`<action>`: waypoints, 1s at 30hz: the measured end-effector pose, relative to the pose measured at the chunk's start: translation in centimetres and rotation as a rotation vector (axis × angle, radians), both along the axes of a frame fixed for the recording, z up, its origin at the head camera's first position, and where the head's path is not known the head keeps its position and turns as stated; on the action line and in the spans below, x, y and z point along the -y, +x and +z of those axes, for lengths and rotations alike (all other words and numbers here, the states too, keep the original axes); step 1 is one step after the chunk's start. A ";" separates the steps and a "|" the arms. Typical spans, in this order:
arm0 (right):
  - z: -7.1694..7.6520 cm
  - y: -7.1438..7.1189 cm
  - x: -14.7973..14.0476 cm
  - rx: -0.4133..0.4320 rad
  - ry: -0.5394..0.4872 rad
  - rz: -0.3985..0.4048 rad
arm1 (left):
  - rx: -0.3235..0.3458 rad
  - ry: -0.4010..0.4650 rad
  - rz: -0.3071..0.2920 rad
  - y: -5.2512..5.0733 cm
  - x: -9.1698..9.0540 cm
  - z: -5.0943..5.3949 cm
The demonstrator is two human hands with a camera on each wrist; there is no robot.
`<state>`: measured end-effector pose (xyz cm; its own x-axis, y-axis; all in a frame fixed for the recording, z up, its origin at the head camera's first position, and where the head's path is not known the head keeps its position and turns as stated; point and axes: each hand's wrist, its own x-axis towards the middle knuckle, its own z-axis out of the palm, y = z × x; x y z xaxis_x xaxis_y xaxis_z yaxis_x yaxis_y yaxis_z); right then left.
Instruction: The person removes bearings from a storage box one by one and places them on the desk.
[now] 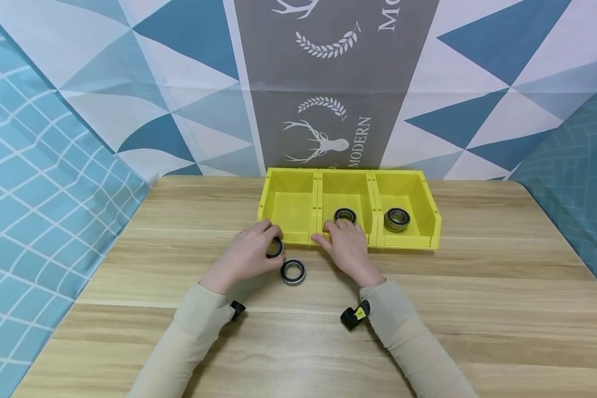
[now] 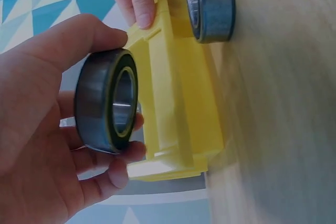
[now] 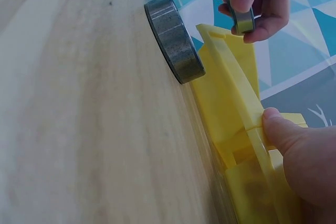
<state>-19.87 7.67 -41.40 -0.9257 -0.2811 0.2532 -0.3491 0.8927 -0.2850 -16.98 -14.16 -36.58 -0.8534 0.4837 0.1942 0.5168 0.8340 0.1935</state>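
Observation:
A black-sealed ball bearing (image 2: 107, 100) is in my left hand (image 1: 249, 251), pinched on its rim between thumb and fingers, just left of the yellow bins. Another bearing (image 1: 293, 272) lies flat on the table beside that hand. My right hand (image 1: 347, 246) is at the front of the middle yellow bin (image 1: 340, 185); its thumb (image 3: 281, 129) presses on the front rim and its fingers bend over the wall, their tips hidden. Just beyond those fingers, a bearing (image 1: 345, 213) sits inside the middle bin, partly covered by the hand.
Three yellow bins stand joined in a row near the table's back edge. Bearings (image 1: 397, 219), apparently stacked, sit in the right bin (image 1: 413, 241). The left bin (image 1: 291, 207) shows a bare floor. Behind the wooden table (image 1: 298, 348) hangs a patterned cloth (image 1: 323, 83).

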 end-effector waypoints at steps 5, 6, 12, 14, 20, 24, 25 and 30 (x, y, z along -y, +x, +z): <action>0.0 0.0 0.1 0.010 -0.006 0.001 | 0.043 -0.032 0.018 0.1 0.3 0.5; 0.0 0.0 0.1 0.012 -0.005 -0.002 | 0.050 -0.035 0.017 0.1 0.3 0.5; -0.2 -0.1 0.0 -0.001 0.003 -0.009 | 0.081 -0.041 0.014 0.3 0.5 0.8; -0.2 -0.1 0.0 -0.004 0.006 -0.008 | 0.091 -0.046 0.009 0.3 0.5 0.9; -0.1 0.0 0.0 0.000 0.006 -0.001 | 0.144 -0.071 -0.016 0.6 0.6 0.8; -0.1 0.0 0.0 0.001 0.001 0.004 | 0.187 -0.096 0.002 0.7 0.5 0.8; -0.1 0.0 0.0 0.002 0.002 0.003 | 0.197 -0.101 0.006 0.7 0.5 0.8; -0.2 0.0 0.0 -0.011 0.007 0.000 | 0.266 -0.131 0.007 0.7 0.5 0.8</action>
